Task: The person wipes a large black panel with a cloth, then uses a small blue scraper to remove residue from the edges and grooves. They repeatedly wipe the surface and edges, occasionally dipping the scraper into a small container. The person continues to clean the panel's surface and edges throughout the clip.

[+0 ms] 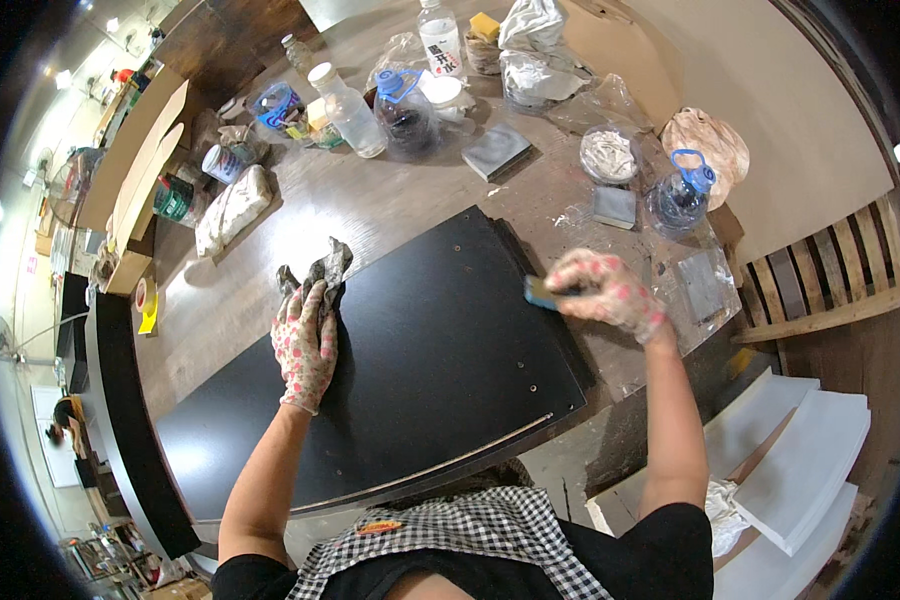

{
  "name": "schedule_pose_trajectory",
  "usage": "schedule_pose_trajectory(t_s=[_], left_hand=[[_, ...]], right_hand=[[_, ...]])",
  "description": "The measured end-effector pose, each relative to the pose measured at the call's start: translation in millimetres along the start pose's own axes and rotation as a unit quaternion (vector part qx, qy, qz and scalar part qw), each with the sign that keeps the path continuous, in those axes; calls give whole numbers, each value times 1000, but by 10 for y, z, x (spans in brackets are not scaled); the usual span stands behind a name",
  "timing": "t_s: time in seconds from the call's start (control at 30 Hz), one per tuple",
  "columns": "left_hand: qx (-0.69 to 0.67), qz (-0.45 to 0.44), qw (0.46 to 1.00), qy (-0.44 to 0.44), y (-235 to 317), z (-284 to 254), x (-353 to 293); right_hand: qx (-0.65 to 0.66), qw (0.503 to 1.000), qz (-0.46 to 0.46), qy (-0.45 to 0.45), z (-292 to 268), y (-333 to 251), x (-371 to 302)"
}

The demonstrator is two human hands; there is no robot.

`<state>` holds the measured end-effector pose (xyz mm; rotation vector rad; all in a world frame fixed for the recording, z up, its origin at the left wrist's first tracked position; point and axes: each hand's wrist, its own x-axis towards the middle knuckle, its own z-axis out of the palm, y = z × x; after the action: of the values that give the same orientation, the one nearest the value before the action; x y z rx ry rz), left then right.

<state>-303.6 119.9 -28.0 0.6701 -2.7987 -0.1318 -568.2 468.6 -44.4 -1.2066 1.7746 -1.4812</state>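
A big flat black board [420, 350] with small screw holes lay on a long brown wooden table [370, 200]. The board reached to the near edge of the table, close to the person.

The left hand [305, 345] wore a white glove with pink spots. It lay flat on the far left edge of the board, fingers out straight and close together. The fingertips pressed down on a crumpled grey rag [315, 272]. The rag sat partly on the board's edge and partly on the table.

The right hand [605, 290] wore the same kind of spotted glove. Its fingers were curled tight around a small blue block [540, 292]. The block touched the far right edge of the board.

Just past the right hand, near the right edge of the table, lay a flat grey square pad [703, 285] on clear plastic sheet. Farther back stood a clear round jug with a blue handle [680, 195], a small grey block [615, 206] and a clear round tub with white paste [608, 155]. At the far edge stood a clear plastic bottle with a white cap [348, 108] and a dark jug with a blue handle [405, 110]. A white lumpy bag [232, 208] lay near the left edge.

Down on the floor at the right sat a stack of white boards [800, 460].
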Motion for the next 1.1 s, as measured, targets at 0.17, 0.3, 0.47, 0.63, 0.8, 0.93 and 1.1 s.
schedule_pose_trajectory(t_s=[0.17, 0.3, 0.47, 0.63, 0.8, 0.93, 1.1], left_hand=[[9, -9, 1000, -22, 17, -11, 10], [3, -6, 1000, 4, 6, 16, 9], [-12, -6, 1000, 11, -58, 73, -8], [-10, 5, 1000, -1, -98, 92, 4], [-20, 29, 999, 21, -130, 116, 21], [-11, 40, 999, 28, -155, 133, 12], [1, 36, 999, 15, -160, 151, 53]], right_hand=[[-86, 986, -80, 121, 167, 103, 582], [-132, 976, -85, 154, 316, 494, 879], [-61, 992, -105, 44, 217, 183, -673], [-53, 986, -98, 125, 331, -273, -1090], [-151, 974, -39, 165, 468, -66, -715], [-104, 987, -45, 112, 443, -385, -1533], [-89, 977, -22, 195, 578, -451, -1446]])
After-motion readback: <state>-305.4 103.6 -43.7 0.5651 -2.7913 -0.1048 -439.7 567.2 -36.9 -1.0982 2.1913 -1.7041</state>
